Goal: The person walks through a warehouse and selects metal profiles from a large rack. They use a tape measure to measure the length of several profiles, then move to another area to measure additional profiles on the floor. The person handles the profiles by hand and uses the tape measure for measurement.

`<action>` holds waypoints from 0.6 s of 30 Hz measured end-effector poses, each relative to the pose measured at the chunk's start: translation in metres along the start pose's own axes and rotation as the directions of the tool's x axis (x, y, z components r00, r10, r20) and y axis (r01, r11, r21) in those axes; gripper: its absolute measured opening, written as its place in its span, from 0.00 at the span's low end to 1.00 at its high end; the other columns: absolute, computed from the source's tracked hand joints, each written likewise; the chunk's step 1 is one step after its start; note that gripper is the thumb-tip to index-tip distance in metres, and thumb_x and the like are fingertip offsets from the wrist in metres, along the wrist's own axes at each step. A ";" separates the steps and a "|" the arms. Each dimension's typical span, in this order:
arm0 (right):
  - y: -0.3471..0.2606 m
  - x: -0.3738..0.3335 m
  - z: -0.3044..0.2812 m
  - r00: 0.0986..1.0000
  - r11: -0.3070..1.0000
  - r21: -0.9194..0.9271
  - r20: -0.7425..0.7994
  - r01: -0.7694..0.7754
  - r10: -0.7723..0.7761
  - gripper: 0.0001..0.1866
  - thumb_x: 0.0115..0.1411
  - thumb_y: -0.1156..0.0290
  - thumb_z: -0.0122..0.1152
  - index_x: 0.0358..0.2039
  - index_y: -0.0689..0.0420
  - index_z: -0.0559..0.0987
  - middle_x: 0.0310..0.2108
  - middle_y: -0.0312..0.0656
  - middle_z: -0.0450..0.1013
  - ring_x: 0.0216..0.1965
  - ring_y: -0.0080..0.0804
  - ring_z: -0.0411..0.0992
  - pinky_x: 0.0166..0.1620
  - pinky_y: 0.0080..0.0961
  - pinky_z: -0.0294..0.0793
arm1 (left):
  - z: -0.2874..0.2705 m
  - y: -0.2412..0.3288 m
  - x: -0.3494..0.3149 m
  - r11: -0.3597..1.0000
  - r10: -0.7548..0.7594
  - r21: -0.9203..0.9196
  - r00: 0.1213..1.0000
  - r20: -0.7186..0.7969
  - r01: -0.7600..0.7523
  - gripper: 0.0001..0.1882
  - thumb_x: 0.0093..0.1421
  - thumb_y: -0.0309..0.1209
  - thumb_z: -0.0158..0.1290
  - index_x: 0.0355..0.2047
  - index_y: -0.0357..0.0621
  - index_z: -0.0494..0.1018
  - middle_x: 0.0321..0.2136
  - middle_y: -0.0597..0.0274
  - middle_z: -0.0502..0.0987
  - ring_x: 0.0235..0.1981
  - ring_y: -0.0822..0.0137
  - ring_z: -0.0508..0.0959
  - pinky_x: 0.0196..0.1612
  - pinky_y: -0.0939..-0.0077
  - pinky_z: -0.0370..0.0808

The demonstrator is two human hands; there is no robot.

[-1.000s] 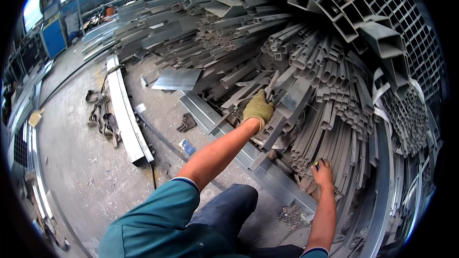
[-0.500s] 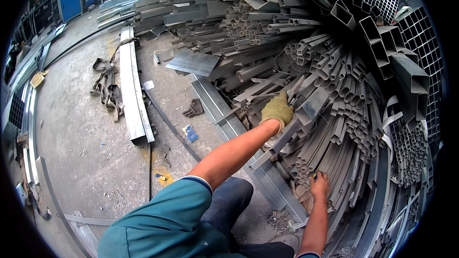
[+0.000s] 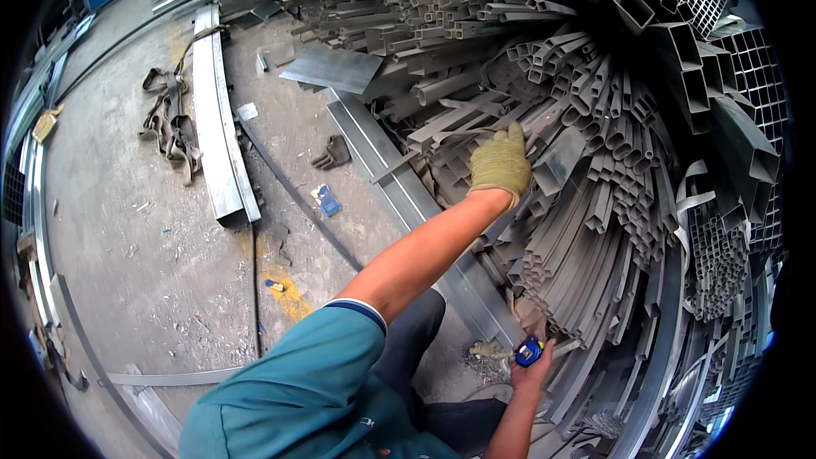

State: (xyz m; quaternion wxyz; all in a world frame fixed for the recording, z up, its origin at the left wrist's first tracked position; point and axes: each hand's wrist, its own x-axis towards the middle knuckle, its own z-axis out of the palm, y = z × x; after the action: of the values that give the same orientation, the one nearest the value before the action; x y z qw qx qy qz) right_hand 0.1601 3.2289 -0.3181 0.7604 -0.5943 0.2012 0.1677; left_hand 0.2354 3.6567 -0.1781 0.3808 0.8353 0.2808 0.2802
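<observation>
My left hand [image 3: 500, 166], in a yellow-green knit glove, reaches far into the pile of metal tubes [image 3: 569, 246]. Its fingers look curled down among the tube ends; what they grip is hidden behind the glove. Lower right, my bare right hand [image 3: 532, 376] holds a blue tape measure [image 3: 529, 351] with a round dark face turned upward. This hand is at the near edge of the pile, just past the end of a long grey metal channel [image 3: 408, 191]. A crumpled yellowish thing [image 3: 490, 348] lies beside the tape measure.
On the floor to the left are a long silvery beam [image 3: 214, 119], a tangled dark strap [image 3: 170, 132], a dark glove [image 3: 331, 153] and a blue packet [image 3: 325, 200]. A flat metal sheet [image 3: 333, 68] juts from the pile. Large square tubes [image 3: 680, 59] and wire mesh [image 3: 752, 76] rise at right.
My right hand has drawn back toward me from the tubes, turning so the tape measure's blue case shows. My gloved left hand stays in the pile, its fingers more bunched. The view has shifted slightly.
</observation>
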 end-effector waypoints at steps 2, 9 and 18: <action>0.010 -0.011 -0.015 0.999 1.000 0.004 -0.045 -0.028 0.028 0.23 0.64 0.40 0.48 0.46 0.45 0.76 0.35 0.35 0.77 0.30 0.33 0.75 0.26 0.29 0.67 | 0.000 0.000 -0.003 0.996 0.070 0.055 0.997 -0.041 -0.068 0.34 0.57 0.36 0.57 0.62 0.43 0.61 0.51 0.47 0.74 0.50 0.49 0.77 0.51 0.53 0.74; 0.014 -0.043 -0.018 0.979 0.996 0.089 -0.200 -0.007 0.025 0.19 0.60 0.47 0.50 0.48 0.40 0.74 0.32 0.33 0.75 0.28 0.31 0.73 0.24 0.28 0.64 | -0.010 -0.002 -0.002 1.000 -0.002 0.003 0.999 0.040 0.002 0.33 0.58 0.35 0.55 0.64 0.43 0.60 0.48 0.47 0.75 0.49 0.49 0.78 0.49 0.54 0.76; 0.021 -0.048 -0.037 0.987 0.972 0.218 -0.152 0.086 -0.053 0.21 0.54 0.51 0.52 0.47 0.43 0.75 0.32 0.35 0.75 0.28 0.34 0.73 0.26 0.31 0.66 | -0.005 0.005 -0.001 0.999 0.044 0.005 0.993 0.106 -0.044 0.36 0.59 0.39 0.57 0.66 0.45 0.59 0.51 0.45 0.74 0.50 0.46 0.77 0.50 0.53 0.74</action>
State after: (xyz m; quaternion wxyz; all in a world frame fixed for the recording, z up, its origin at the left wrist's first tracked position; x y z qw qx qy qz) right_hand 0.1039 3.1976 -0.3191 0.8112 -0.5223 0.2526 0.0733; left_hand 0.2323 3.6552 -0.1715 0.3858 0.8562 0.2429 0.2429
